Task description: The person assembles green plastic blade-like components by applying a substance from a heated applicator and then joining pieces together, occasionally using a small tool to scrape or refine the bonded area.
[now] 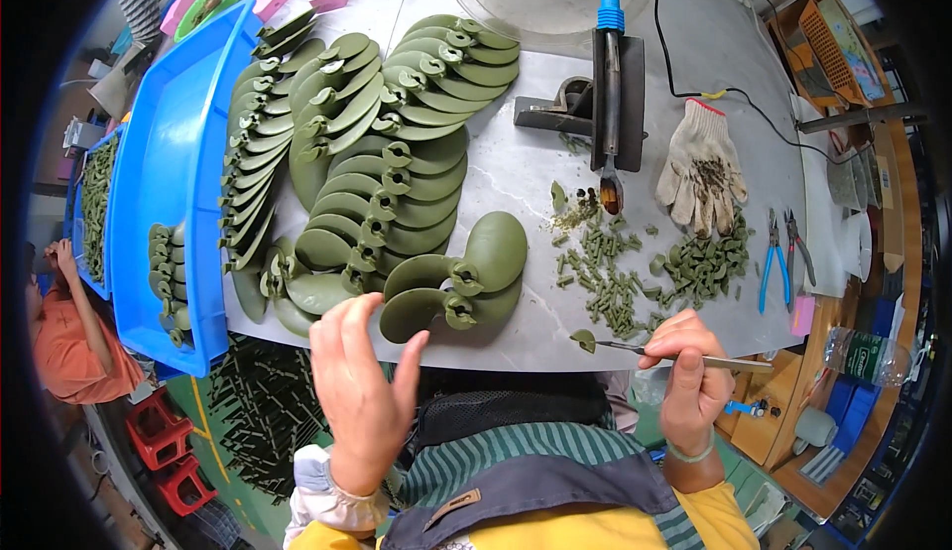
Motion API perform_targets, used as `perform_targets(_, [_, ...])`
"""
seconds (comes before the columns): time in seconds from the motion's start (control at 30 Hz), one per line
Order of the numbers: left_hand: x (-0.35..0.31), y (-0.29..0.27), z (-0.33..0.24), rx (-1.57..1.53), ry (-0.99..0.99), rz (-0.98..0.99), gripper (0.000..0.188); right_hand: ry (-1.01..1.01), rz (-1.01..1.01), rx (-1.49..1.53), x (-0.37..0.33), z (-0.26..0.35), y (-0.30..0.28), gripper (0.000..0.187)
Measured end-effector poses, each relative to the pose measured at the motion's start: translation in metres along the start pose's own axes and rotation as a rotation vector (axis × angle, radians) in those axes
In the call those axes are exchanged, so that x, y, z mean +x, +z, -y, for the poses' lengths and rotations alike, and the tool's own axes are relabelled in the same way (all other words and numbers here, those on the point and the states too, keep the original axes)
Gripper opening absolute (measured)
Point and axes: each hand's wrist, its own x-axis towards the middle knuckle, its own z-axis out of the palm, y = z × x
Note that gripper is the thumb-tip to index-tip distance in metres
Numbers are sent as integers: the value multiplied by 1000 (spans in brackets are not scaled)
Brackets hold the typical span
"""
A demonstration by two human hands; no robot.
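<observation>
My left hand (359,381) hovers at the table's near edge with fingers apart, its fingertips just short of an olive-green three-blade propeller (458,277). It holds nothing. My right hand (689,381) grips a slim metal blade tool (684,357) that points left, with a small green shaving (583,338) at its tip. Overlapping rows of the same green propellers (367,143) cover the left half of the grey table (694,44).
A blue tray (169,163) with a few propellers lies at the left. A soldering iron on its stand (609,94), a dirty work glove (702,165), green plastic offcuts (645,267) and pliers (775,257) lie right of centre. Another person (64,332) sits at lower left.
</observation>
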Motion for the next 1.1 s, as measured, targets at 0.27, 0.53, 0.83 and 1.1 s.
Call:
perform_targets(0.27, [-20, 13, 27, -534, -346, 179, 20, 43, -92, -26, 17, 6, -8, 30])
perform_targets(0.53, [-20, 8, 30, -1280, -749, 266, 30, 88, -207, -189, 50, 2, -17, 27])
perform_targets(0.83, [1, 50, -11, -1558, -687, 598, 30, -20, -81, -314, 89, -19, -11, 21])
perform_targets(1.1, [9, 69, -26, -1552, -724, 553, 30, 21, -19, -323, 103, -30, -6, 23])
